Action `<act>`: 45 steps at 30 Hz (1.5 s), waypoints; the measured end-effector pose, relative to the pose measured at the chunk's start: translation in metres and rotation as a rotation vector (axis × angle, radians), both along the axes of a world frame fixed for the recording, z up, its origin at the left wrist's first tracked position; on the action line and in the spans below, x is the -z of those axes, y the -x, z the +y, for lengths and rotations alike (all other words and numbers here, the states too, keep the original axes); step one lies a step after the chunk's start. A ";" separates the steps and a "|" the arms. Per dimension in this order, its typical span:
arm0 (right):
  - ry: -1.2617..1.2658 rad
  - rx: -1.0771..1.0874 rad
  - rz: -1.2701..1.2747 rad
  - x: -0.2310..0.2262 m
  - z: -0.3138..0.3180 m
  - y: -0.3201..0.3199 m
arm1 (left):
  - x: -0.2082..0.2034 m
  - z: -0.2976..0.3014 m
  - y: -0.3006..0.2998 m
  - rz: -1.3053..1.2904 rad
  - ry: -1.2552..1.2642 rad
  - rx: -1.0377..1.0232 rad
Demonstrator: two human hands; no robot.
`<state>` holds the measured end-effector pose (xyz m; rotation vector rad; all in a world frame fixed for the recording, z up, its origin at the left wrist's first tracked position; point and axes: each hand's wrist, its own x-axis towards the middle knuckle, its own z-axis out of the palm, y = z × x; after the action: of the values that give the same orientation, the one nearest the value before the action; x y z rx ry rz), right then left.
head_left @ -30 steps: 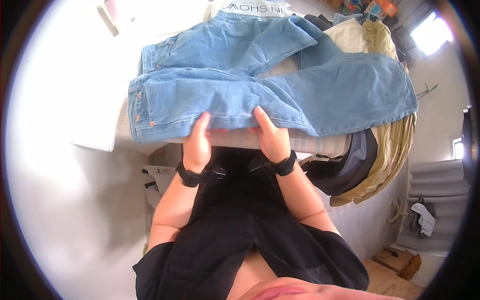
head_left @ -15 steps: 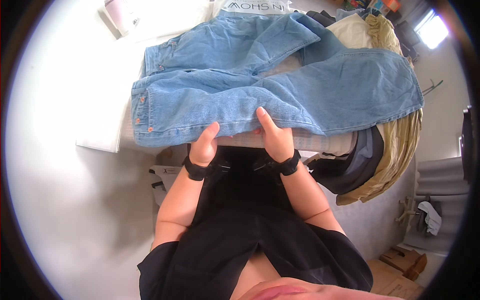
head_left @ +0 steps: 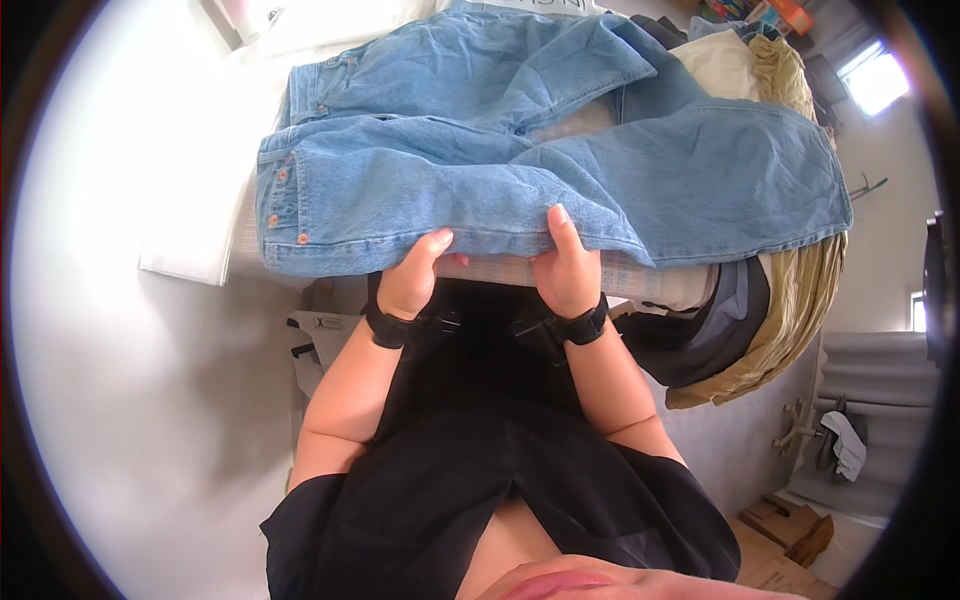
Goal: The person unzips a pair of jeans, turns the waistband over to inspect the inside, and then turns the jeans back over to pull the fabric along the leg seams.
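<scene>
Light-blue denim jeans [head_left: 420, 180] lie spread sideways, waistband at the left with copper-coloured rivets, leg hems toward the right. My left hand [head_left: 412, 275] grips the near edge left of the middle, thumb on top and fingers tucked underneath. A short way to the right, my right hand [head_left: 570, 265] pinches the same edge, its thumb pressed on the denim. The fingers under the cloth are mostly hidden. Beneath the jeans shows a pale checked padded surface [head_left: 640, 282]. Each wrist wears a black strap.
Dark and khaki garments [head_left: 790, 320] hang over the surface's right end. White sheeting [head_left: 190, 250] lies at the left, and a printed white plastic bag [head_left: 520, 6] at the far edge. Cardboard boxes [head_left: 785, 535] stand on the floor at lower right.
My right hand has slid slightly rightward along the near edge, so the hands are farther apart. The near edge of the jeans sits a little higher in view.
</scene>
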<state>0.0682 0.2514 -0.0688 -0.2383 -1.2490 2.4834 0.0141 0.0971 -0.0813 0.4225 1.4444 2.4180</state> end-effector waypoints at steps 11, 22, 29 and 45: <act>-0.345 -0.146 -0.032 -0.010 -0.003 -0.002 | 0.003 -0.001 -0.001 0.098 0.151 -0.052; -0.357 -0.182 0.010 -0.004 -0.001 -0.002 | -0.011 -0.001 -0.003 0.216 0.275 0.010; -0.407 -0.110 0.037 0.000 -0.003 0.000 | -0.008 0.001 -0.002 0.144 0.250 0.004; -0.387 -0.118 -0.066 -0.010 0.000 -0.002 | -0.015 0.005 -0.001 0.277 0.246 0.006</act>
<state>0.0699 0.2517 -0.0584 -0.1510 -1.7827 2.2801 0.0153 0.1025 -0.0664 0.7226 1.8243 2.2040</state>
